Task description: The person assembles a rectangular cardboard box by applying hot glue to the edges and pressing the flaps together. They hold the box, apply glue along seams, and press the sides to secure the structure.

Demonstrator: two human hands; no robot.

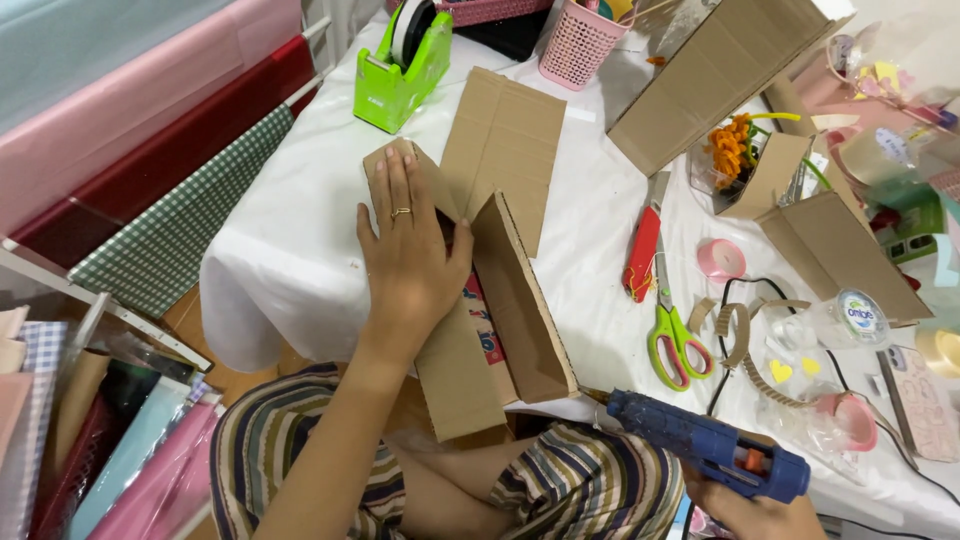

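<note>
We press our left hand (408, 262) flat, fingers (385, 190) spread wide, on a folded cardboard piece (470, 340) at the table (290, 250) edge, its right flap standing up. Our right hand (755, 510), at five o'clock, wraps a blue glue gun (705, 455). The cardboard looks light and stiff but creasable; we judge it best held flat on the panels, beside the folds. Scissors (675, 345) lie at three o'clock.

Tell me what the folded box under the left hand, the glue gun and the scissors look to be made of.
Box: brown corrugated cardboard, matte; fluted cut edges show. Glue gun in the right hand: blue plastic, slightly glossy, with an orange trigger. Scissors: grey blades, likely metal, with shiny green plastic handles. The left hand presses flat on the box.
</note>
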